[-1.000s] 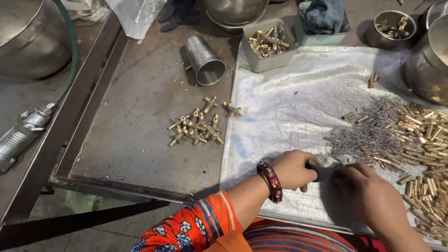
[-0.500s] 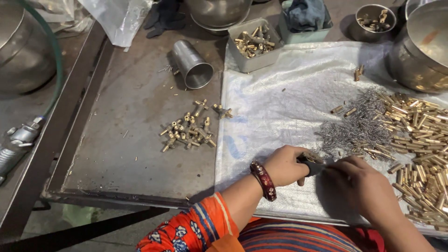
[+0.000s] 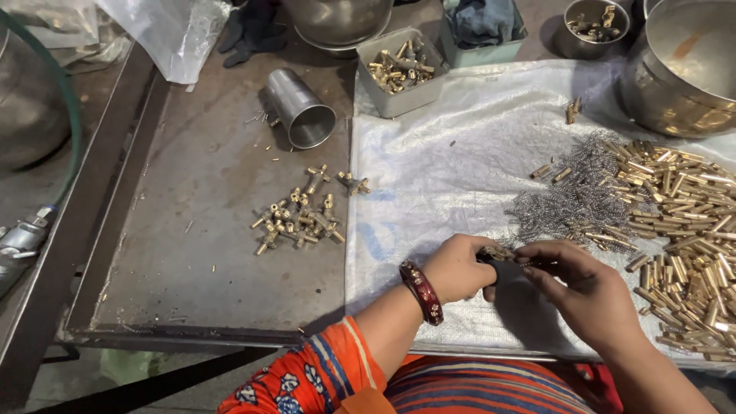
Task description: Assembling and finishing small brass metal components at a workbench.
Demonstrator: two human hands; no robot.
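Two hands, one small brass piece at the front edge

Right, starting at the far left: a metal hose nozzle (image 3: pixel 21 244) lies off the tray, and a green hose (image 3: pixel 67 123) curves up past it. Moving in, a steel cup (image 3: pixel 301 109) lies tipped on its side, mouth toward the camera, and below it sits a loose cluster of brass fittings (image 3: pixel 300 216) on the bare tray (image 3: pixel 192 230).

Now onto the white sheet (image 3: pixel 460 153). The left hand (image 3: pixel 458 268), red bangle (image 3: pixel 421 292) on the wrist, is curled tight around a dark tool (image 3: pixel 502 270) with a small brass piece (image 3: pixel 495 251) peeking out at the top. Just beside it, touching, the right hand (image 3: pixel 586 295) pinches its fingertips together at the same spot, though what it grips is too small to tell. The piece's long axis runs left to right, straight from one hand to the other, so both are equally near.

Further right: a tangle of thin wire springs (image 3: pixel 583 192), then a broad heap of brass tubes (image 3: pixel 682 222), closest to the right hand. Up top, a grey box (image 3: pixel 400 70) of fittings and a big steel pot (image 3: pixel 682 69).
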